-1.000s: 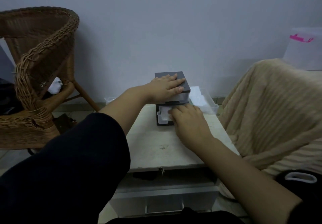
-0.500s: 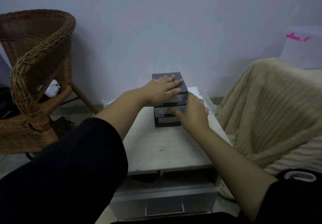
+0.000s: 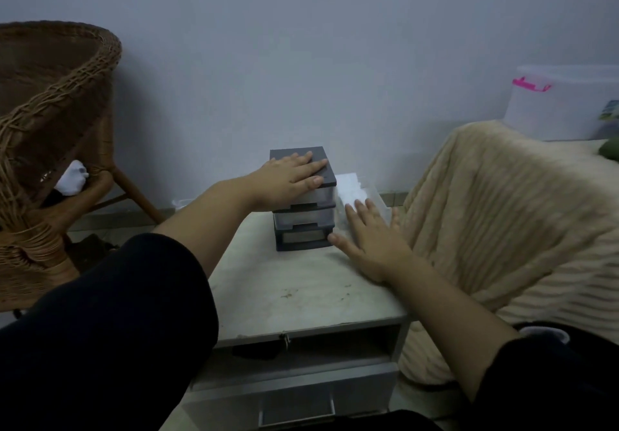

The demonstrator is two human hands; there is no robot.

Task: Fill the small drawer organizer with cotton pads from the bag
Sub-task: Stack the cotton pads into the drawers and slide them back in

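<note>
A small dark grey drawer organizer [image 3: 303,221] with clear-fronted drawers stands at the back of the white side table [image 3: 294,293]; all its drawers sit pushed in. My left hand [image 3: 289,179] lies flat on the organizer's top, fingers spread, holding nothing. Just right of the organizer lies a clear plastic bag with white cotton pads [image 3: 351,191]. My right hand [image 3: 370,238] hovers over the near end of that bag, palm down and fingers apart, its thumb close to the lowest drawer's right corner.
A wicker chair [image 3: 50,149] stands to the left with a white object on its seat. A cream ribbed blanket [image 3: 502,222] drapes over furniture close to the table's right side. A translucent storage box [image 3: 562,105] with a pink latch sits behind it. The table has a drawer below.
The lowest drawer, pulled out a second ago with white pads showing, is now pushed in. My right hand left the drawer front and moved right over the bag. The left hand stayed on top.
</note>
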